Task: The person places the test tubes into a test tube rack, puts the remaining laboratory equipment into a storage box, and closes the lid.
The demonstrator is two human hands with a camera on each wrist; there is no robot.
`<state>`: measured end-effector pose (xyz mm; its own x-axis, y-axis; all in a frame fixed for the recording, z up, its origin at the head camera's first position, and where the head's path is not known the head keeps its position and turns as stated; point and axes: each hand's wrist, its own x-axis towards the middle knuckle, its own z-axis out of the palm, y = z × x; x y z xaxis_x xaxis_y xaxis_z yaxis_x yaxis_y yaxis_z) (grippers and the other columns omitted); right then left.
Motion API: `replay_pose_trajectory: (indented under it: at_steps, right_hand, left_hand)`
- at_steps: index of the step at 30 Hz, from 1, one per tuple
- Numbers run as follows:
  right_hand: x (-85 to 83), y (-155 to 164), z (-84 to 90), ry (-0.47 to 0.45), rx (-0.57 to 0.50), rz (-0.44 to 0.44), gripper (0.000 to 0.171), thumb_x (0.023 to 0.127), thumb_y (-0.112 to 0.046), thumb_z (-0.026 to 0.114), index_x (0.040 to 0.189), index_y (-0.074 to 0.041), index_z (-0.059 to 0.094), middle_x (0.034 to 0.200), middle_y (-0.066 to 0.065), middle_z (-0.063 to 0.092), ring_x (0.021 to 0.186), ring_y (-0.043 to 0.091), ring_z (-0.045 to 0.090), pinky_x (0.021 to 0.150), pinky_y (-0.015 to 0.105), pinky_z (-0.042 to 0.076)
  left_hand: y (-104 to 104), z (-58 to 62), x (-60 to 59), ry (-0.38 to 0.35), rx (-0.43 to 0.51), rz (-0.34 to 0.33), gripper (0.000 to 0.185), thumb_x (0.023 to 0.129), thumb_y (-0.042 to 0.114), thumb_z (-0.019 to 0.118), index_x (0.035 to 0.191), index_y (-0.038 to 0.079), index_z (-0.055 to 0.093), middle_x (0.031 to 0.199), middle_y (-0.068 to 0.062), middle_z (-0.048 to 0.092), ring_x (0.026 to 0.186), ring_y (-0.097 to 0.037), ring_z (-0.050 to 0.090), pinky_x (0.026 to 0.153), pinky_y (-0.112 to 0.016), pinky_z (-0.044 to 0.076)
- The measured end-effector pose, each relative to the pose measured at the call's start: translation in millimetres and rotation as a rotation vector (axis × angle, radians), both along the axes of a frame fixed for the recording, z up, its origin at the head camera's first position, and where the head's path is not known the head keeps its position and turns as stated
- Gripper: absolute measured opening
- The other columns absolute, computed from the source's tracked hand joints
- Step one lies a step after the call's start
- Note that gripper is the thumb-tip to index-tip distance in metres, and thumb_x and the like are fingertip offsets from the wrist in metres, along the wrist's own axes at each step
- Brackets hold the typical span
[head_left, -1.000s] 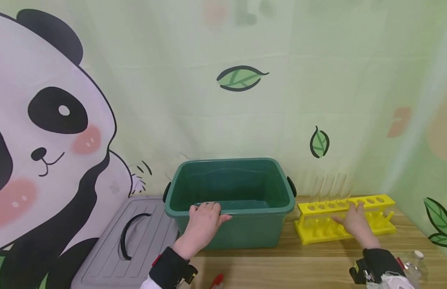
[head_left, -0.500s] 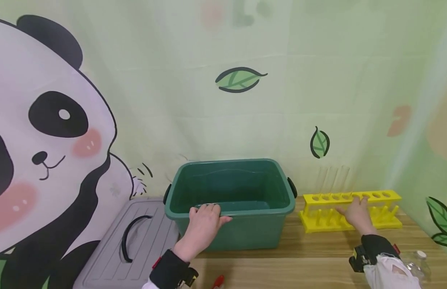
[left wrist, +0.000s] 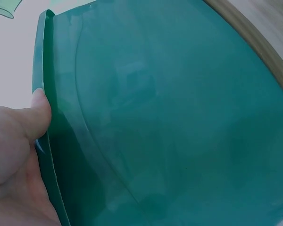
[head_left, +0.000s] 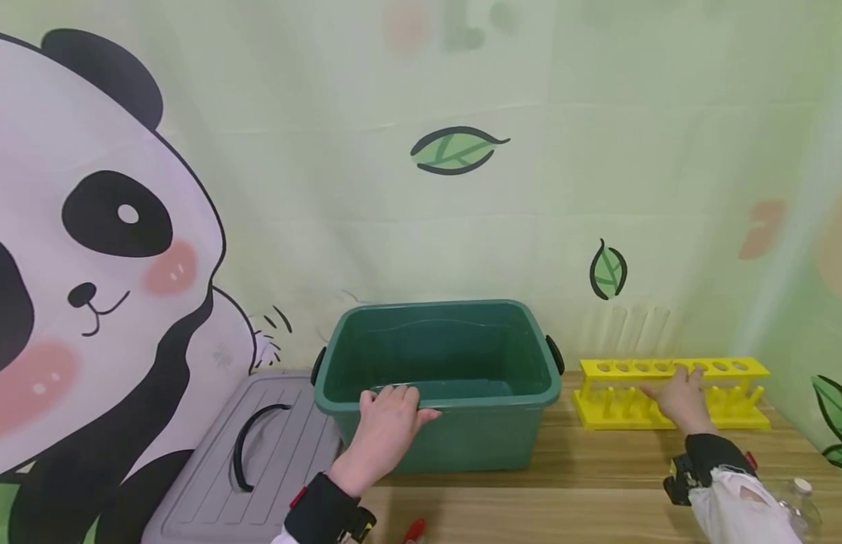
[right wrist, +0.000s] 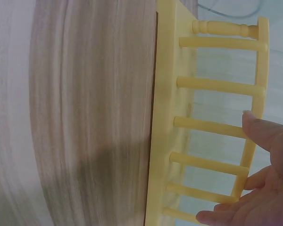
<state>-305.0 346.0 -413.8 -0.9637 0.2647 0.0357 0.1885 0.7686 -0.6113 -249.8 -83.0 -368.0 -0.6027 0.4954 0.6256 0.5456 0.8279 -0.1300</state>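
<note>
In the head view my left hand (head_left: 388, 427) grips the near rim of a green plastic storage bin (head_left: 462, 438), thumb outside and fingers over the edge. The left wrist view shows the thumb lying along that rim and the bin's smooth front wall (left wrist: 170, 117). To the right, my right hand (head_left: 684, 400) holds the top bar of a yellow test tube rack (head_left: 598, 421) that stands on the table. Its thumb presses the front of the bar in the right wrist view, with the fingers partly hidden. Several clear test tubes (head_left: 636, 330) rise above the rack's back edge.
A grey lid (head_left: 210, 468) with a black handle lies left of the bin. A clear plastic bottle (head_left: 800, 506) stands at the lower right, beside my right sleeve. Something red (head_left: 414, 530) lies at the table's near edge. A printed curtain (head_left: 503, 242) hangs behind everything.
The rack has slid right and slightly back with my right hand on it, and turned squarer to the curtain. My left hand and the bin have stayed put.
</note>
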Motion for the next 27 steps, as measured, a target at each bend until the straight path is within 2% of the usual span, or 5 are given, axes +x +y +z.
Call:
replay_pose_trajectory:
  at_steps: [6, 10, 20, 27]
  right_hand:
    - [-2.6, 0, -1.1, -0.007, -0.027, -0.018, 0.089, 0.089, -0.029, 0.057, 0.126, 0.026, -0.002, 0.130, 0.044, -0.016, 0.112, 0.063, 0.011, 0.092, 0.062, 0.016]
    - [-3.7, 0, -2.6, -0.011, -0.038, -0.039, 0.090, 0.089, -0.029, 0.058, 0.127, 0.025, -0.003, 0.131, 0.043, -0.016, 0.113, 0.062, 0.009, 0.092, 0.063, 0.016]
    - [-6.6, 2, -2.3, -0.018, -0.038, -0.039, 0.090, 0.089, -0.030, 0.057, 0.127, 0.026, -0.003, 0.131, 0.043, -0.017, 0.112, 0.062, 0.008, 0.093, 0.062, 0.016]
    - [-11.4, 4, -4.4, -0.035, -0.018, -0.041, 0.094, 0.089, -0.036, 0.056, 0.127, 0.025, -0.004, 0.130, 0.043, -0.017, 0.111, 0.063, 0.010, 0.092, 0.062, 0.018]
  left_hand:
    - [2, -1.1, 4.2, 0.090, 0.029, -0.034, 0.045, 0.074, 0.039, 0.068, 0.061, 0.013, 0.034, 0.057, 0.007, 0.018, 0.051, -0.010, 0.022, 0.053, -0.032, 0.020]
    - [5, -4.2, 5.4, 0.124, 0.044, -0.072, 0.047, 0.071, 0.037, 0.072, 0.060, 0.013, 0.033, 0.058, 0.007, 0.016, 0.051, -0.010, 0.021, 0.053, -0.033, 0.020]
    - [11, -5.2, 12.4, 0.098, 0.052, -0.127, 0.048, 0.072, 0.036, 0.072, 0.062, 0.014, 0.031, 0.061, 0.007, 0.012, 0.053, -0.011, 0.017, 0.056, -0.035, 0.018]
    - [16, -5.1, 20.4, 0.090, 0.060, -0.137, 0.046, 0.072, 0.036, 0.071, 0.063, 0.014, 0.032, 0.061, 0.007, 0.014, 0.055, -0.010, 0.016, 0.057, -0.034, 0.020]
